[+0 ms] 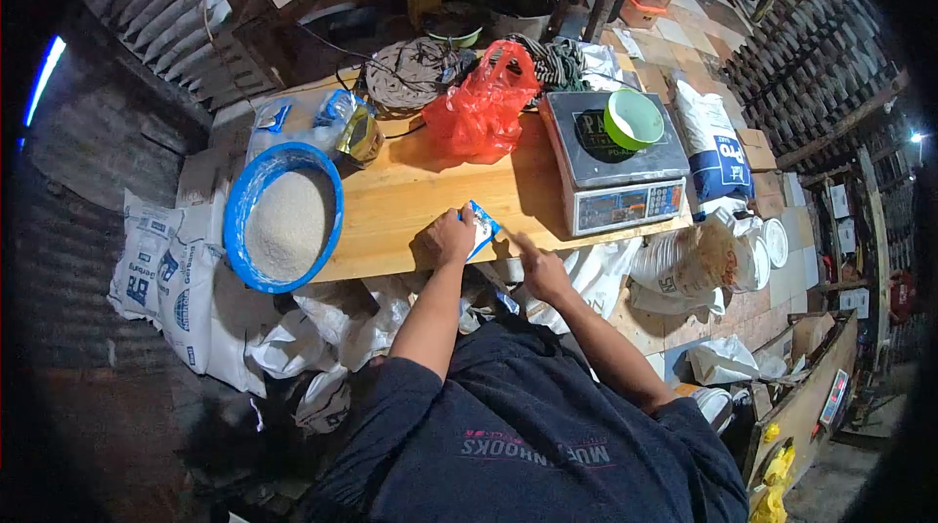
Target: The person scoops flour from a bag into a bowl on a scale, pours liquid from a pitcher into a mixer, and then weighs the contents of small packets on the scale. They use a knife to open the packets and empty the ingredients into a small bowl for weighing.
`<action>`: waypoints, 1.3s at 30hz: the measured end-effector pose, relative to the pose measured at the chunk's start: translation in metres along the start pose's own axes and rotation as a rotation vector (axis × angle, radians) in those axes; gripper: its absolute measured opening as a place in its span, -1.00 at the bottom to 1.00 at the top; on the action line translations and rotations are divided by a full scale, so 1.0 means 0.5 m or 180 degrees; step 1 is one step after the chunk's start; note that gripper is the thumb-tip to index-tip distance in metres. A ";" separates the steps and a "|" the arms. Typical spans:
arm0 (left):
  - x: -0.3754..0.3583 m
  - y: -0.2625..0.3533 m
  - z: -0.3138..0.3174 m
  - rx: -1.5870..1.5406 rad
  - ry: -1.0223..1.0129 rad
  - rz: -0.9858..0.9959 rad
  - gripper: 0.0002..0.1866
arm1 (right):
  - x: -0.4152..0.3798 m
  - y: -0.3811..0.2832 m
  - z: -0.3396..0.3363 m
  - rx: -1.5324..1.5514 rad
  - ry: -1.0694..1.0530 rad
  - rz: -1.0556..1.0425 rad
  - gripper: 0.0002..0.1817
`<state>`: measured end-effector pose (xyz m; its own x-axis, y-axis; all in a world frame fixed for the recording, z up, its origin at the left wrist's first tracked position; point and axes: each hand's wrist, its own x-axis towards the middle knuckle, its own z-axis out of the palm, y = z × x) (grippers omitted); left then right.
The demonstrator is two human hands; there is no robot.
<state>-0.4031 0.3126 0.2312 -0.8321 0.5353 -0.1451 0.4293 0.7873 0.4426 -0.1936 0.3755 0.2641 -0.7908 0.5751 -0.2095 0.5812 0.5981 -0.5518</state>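
Observation:
My left hand (451,235) is closed on a small blue and white packet (483,232) near the front edge of the wooden table (391,220). Its fingers cover the packet's left side. Just to the right, my right hand (543,271) has its index finger stretched toward the packet, apart from it, with the other fingers curled. I see nothing held in it. Left of my hands, a blue basin (234,230) is filled with a pale powdery or grainy heap (290,225).
A digital scale (620,166) bears a green bowl (633,119) at the right. A red plastic bag (486,108) and foil packets (360,137) lie at the back. Printed sacks (191,303) stand at the left; another sack (718,156) and plastic tubs (772,242) are at the right.

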 end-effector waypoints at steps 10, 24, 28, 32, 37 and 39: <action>0.013 -0.020 -0.104 -0.1738 0.0634 -0.0536 -0.22 | 0.115 0.001 0.023 -0.0468 0.1095 -0.0360 -0.37; -0.005 -0.042 -0.112 -0.2549 0.0883 0.0299 -0.33 | 0.153 -0.250 -0.120 0.0946 0.0861 -0.1100 -0.84; 0.023 -0.076 -0.078 -0.1757 0.1009 0.0750 -0.47 | 0.179 -0.253 -0.069 0.0871 0.1088 -0.1213 -0.84; 0.010 -0.081 -0.070 -0.2589 0.0991 0.0734 -0.56 | 0.189 -0.263 -0.050 0.0481 0.1458 -0.1330 -0.88; -0.011 -0.066 -0.138 -0.2368 0.0485 0.0585 -0.53 | 0.180 -0.275 -0.048 0.0556 0.1662 -0.1293 -0.90; -0.002 -0.064 -0.133 -0.2144 0.0318 0.0425 -0.52 | 0.178 -0.275 -0.048 0.0599 0.1705 -0.1328 -0.90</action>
<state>-0.4392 0.2665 0.2764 -0.8296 0.5581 0.0168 0.2456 0.3378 0.9086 -0.3395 0.3576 0.3407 -0.7090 0.5431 0.4497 0.1685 0.7498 -0.6399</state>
